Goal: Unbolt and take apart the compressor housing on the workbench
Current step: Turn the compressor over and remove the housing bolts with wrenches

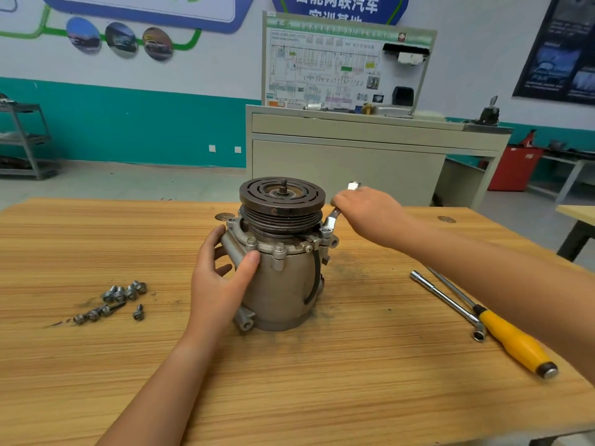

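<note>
Two tools lie unused at the near right of the counter [289, 381]: a screwdriver [515, 344] with a yellow handle and, just beside it, a bent socket key [446, 296]. At the near left, several loose bolts [119, 300] lie in a small heap, so I judge that a good part of the unbolting is already done.

In the middle of the counter the compressor [283, 278] stands upright, with its dark pulley [281, 196] on top. The left hand [222, 284] grips its body from the left side, the fingers curled behind and the thumb pressed on the front, probably to keep it from turning. On the rim under the pulley at least three bolts [279, 247] are seated, so the two halves of the housing are not yet apart.

A little farther, the right hand [370, 214] is closed around a wrench [331, 220], and the end of the wrench sits on the bolt at the right side of the rim. It seems this bolt is the one in work. What is left: the rim bolts, then lifting the parts apart.

Behind the counter stands a cabinet [347, 162] with a wiring board.
</note>
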Demonstrator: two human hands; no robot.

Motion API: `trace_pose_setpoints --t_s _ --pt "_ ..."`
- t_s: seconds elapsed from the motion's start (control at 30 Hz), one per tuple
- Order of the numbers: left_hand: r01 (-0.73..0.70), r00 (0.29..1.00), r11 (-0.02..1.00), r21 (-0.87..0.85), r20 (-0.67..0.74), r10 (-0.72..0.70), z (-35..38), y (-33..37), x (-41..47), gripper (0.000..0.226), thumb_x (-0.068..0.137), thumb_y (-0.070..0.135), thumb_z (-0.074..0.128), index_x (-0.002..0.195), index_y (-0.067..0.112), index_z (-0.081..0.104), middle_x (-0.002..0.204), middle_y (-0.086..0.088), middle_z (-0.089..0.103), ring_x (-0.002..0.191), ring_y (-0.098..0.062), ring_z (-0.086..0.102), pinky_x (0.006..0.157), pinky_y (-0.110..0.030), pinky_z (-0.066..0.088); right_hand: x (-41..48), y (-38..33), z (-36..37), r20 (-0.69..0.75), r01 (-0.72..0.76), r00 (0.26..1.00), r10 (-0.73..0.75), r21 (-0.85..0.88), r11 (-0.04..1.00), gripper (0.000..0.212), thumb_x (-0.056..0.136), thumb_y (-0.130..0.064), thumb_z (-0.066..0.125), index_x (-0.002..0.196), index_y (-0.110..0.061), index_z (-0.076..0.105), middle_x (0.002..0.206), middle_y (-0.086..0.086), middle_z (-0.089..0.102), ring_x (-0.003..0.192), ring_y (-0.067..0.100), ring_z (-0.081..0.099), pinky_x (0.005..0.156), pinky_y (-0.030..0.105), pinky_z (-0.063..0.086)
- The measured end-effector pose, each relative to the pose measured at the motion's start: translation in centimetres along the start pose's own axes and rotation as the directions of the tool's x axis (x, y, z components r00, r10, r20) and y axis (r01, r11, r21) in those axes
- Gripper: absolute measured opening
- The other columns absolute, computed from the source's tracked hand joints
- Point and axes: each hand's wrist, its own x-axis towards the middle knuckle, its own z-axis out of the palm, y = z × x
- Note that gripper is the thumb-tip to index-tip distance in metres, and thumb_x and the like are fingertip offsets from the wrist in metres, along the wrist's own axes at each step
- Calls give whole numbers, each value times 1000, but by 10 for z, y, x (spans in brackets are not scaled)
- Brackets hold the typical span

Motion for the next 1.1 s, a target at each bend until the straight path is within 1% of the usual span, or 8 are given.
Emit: trace_pose_setpoints --t_s 0.1,0.2,0.33,0.6,0.73,0.87,1.03,1.1 --pt "0 1000 1000 -5 -3 0 1 2 -1 60 81 29 64 135 32 41 115 32 45 96 30 43 83 -13 40 -31 -3 -12 -177 -169 956 233 317 933 30 89 -1 56 119 2 56 69 13 63 57 31 60 48 33 44" --pt "2 1000 1000 -4 -12 -2 2 3 -2 63 78 33 63 136 32 40 122 22 48 101 23 45 84 -16 41 -68 -7 -30 -143 -252 933 330 394 884 39 95 -16 44 133 -5 43 55 -5 45 42 20 44 38 24 28" --pt "-16 1000 1000 11 -23 17 3 1 -1 59 82 27 65 137 29 41 128 15 47 101 20 45 84 -15 41 -88 -26 -45 225 -265 951 211 242 934 38 96 -34 24 132 -28 33 63 -5 50 57 17 51 50 33 43" --pt "-24 999 1000 16 -23 24 3 0 -1 54 84 26 66 131 34 41 123 19 47 100 24 45 83 -14 40 -73 -59 -95 343 -154 914 216 -200 968 55 87 3 37 138 -3 20 58 0 36 44 15 30 36 26 21" --pt "-22 999 1000 16 -26 22 3 0 -1 57 85 27 65 136 30 41 126 18 46 100 21 45 81 -10 39 -65 -84 -99 443 -134 864 240 -256 957 59 83 13 37 137 12 13 82 12 54 44 17 31 34 26 26" --pt "-12 999 1000 6 33 12 -2 1 -1 64 84 29 70 138 33 36 136 14 43 105 17 45 75 -3 40 -69 -66 -99 449 -76 868 212 -302 950 59 85 10 36 140 4 13 60 2 33 43 17 27 37 27 21" --pt "3 968 994 105 250 -29 -5 1 -4 115 57 48 80 144 44 5 146 23 12 139 -5 20 113 -36 29 -60 -46 -100 466 43 876 125 -333 942 72 85 5 44 143 -2 3 60 1 35 46 14 33 37 24 25" --pt "-41 969 989 141 249 5 -3 -1 -5 118 59 42 87 138 49 0 138 27 9 133 2 17 113 -32 23 -60 -44 -97 463 49 878 118 -334 941 75 86 3 47 143 -5 0 62 0 40 48 13 36 37 24 29"
